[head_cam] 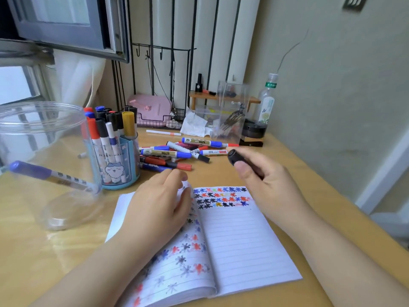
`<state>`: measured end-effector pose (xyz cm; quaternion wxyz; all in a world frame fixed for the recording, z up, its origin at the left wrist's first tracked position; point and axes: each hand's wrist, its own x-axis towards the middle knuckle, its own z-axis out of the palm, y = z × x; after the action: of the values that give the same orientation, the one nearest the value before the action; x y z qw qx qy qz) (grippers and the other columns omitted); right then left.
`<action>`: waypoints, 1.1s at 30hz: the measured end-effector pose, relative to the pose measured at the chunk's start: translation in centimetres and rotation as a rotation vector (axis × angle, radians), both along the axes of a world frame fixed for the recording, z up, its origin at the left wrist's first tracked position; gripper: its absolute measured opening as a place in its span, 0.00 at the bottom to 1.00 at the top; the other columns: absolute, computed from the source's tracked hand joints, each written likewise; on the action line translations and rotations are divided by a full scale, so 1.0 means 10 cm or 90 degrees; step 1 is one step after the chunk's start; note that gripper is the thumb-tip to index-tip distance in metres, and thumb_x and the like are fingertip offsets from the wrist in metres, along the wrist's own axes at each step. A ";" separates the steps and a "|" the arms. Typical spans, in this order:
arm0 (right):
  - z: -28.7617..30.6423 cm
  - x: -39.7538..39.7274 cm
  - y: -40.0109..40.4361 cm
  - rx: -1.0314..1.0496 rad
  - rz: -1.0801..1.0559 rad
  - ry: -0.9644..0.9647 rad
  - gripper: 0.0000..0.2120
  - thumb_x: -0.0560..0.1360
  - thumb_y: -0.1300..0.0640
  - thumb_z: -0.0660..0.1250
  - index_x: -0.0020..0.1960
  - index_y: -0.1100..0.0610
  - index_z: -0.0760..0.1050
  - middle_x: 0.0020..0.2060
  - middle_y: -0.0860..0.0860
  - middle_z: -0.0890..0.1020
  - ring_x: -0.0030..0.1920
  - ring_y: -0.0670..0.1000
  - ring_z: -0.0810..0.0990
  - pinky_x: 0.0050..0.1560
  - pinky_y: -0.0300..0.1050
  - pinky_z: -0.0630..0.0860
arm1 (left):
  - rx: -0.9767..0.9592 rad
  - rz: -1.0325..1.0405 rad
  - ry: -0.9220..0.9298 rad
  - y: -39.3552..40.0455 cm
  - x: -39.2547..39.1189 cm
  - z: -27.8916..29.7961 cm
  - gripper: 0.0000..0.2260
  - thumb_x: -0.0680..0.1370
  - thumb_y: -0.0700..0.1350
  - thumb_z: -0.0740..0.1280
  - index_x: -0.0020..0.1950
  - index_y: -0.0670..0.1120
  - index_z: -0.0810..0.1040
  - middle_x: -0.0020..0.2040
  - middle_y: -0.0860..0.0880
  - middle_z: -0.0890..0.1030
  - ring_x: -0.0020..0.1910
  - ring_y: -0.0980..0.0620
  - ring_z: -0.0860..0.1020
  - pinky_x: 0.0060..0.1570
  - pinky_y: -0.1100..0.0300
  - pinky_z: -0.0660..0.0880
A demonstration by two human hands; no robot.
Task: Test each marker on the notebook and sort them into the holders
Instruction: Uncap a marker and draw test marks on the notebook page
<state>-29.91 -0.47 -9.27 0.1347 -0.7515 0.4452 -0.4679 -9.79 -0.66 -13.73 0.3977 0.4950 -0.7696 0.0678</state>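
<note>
An open lined notebook (239, 240) lies on the desk, with rows of coloured star marks across its pages. My left hand (159, 204) rests on the left page, fingers loosely curled at the top edge. My right hand (263, 180) grips a black marker (234, 157) above the notebook's top right corner, its capped end pointing away from me. A pile of loose markers (177, 151) lies behind the notebook. A blue cup holder (117, 160) is packed with several markers. A clear plastic jar (44, 151) at the left holds one blue-capped marker (44, 173).
A clear acrylic organiser (230, 114), a plastic bottle (267, 100), a crumpled tissue (194, 125) and a pink box in a wire basket (152, 111) stand along the back. The wall closes in on the right, and the desk edge (345, 196) runs diagonally there.
</note>
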 end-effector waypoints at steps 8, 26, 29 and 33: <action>-0.28 0.12 0.11 0.021 0.012 0.467 0.16 0.80 0.48 0.57 0.63 0.54 0.74 0.55 0.49 0.77 0.59 0.49 0.71 0.57 0.33 0.60 | 0.044 -0.120 -0.125 -0.02 -0.03 -0.05 0.17 0.78 0.54 0.54 0.51 0.45 0.76 0.45 0.49 0.75 0.43 0.47 0.74 0.41 0.51 0.73; -0.26 0.12 0.20 0.058 0.028 0.516 0.16 0.81 0.45 0.50 0.62 0.52 0.68 0.56 0.46 0.73 0.58 0.48 0.71 0.55 0.41 0.66 | 0.092 -0.240 -0.151 0.04 -0.10 -0.04 0.14 0.78 0.50 0.54 0.39 0.43 0.70 0.34 0.51 0.73 0.33 0.54 0.67 0.33 0.63 0.60; -0.23 0.09 0.21 0.034 0.041 0.493 0.21 0.79 0.41 0.45 0.59 0.51 0.69 0.52 0.45 0.76 0.52 0.50 0.74 0.50 0.48 0.70 | 0.123 -0.269 -0.096 0.05 -0.11 -0.02 0.17 0.78 0.53 0.51 0.42 0.42 0.72 0.37 0.49 0.75 0.37 0.55 0.68 0.38 0.63 0.64; -0.19 -0.01 0.15 0.072 0.112 0.368 0.21 0.76 0.39 0.49 0.54 0.49 0.75 0.34 0.39 0.73 0.37 0.41 0.70 0.37 0.42 0.68 | 0.025 -0.185 -0.154 0.14 -0.12 0.13 0.10 0.77 0.47 0.56 0.39 0.46 0.71 0.35 0.56 0.73 0.35 0.64 0.58 0.39 0.85 0.55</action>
<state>-30.06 1.07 -11.20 0.0846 -0.8805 0.4235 -0.1957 -10.99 0.74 -12.46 0.2984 0.3747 -0.8762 0.0536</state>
